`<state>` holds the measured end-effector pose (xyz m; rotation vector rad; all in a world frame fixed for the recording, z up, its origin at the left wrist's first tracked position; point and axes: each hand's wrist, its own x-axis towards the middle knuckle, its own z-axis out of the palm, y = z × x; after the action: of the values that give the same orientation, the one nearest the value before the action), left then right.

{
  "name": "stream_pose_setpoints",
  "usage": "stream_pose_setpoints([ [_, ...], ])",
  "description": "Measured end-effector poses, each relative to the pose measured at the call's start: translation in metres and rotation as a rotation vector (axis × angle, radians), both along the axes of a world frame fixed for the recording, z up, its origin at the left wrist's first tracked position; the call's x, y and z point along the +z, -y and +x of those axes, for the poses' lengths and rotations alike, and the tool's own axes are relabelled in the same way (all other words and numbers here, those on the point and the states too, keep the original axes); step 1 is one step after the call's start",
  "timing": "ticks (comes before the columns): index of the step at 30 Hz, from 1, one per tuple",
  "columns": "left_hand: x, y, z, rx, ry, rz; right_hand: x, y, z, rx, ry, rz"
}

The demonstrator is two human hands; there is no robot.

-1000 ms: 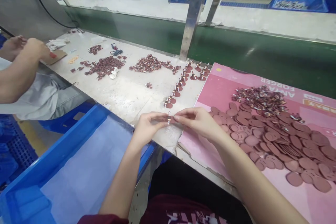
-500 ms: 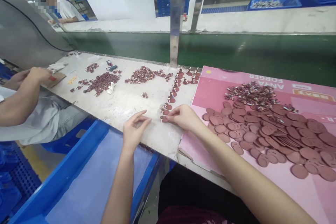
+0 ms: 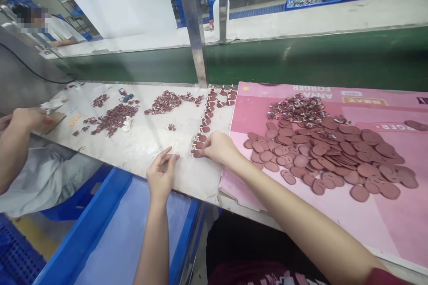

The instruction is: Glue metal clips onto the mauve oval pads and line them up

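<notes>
My right hand (image 3: 219, 148) pinches a reddish-brown oval disc (image 3: 197, 153) at the near end of a row. That disc lies on the white table, and the fingertips partly cover it. Similar discs with small figure pieces at their left ends form the row (image 3: 205, 122), which runs toward the back. To the left, my left hand (image 3: 162, 171) hovers over the table's front edge, thumb and fingers apart, with nothing visible between them. One small dark red piece (image 3: 171, 127) lies by itself beyond it.
A pink printed board (image 3: 240, 178) on the right carries a heap of brown discs (image 3: 334, 156) and a pile of small pieces (image 3: 297, 109). More piles (image 3: 115, 118) lie on the left. A blue bin (image 3: 90, 227) stands below the edge. A co-worker's hand (image 3: 28, 118) is far left.
The camera view has turned, so the scene sits further left and is tilted. My right hand stays at the row's near end, and my left hand keeps about the same pose.
</notes>
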<state>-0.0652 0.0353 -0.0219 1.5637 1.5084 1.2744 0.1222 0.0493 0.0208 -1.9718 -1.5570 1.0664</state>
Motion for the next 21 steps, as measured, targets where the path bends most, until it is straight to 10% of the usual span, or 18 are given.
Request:
stream_pose_setpoints([
  [14, -0.006, 0.002, 0.000, 0.059, -0.241, 0.101, 0.010, 0.019, 0.002, 0.034, 0.082, 0.117],
  [21, 0.003, 0.008, 0.009, 0.286, -0.269, 0.299, 0.014, 0.135, 0.050, -0.217, 0.090, 0.569],
])
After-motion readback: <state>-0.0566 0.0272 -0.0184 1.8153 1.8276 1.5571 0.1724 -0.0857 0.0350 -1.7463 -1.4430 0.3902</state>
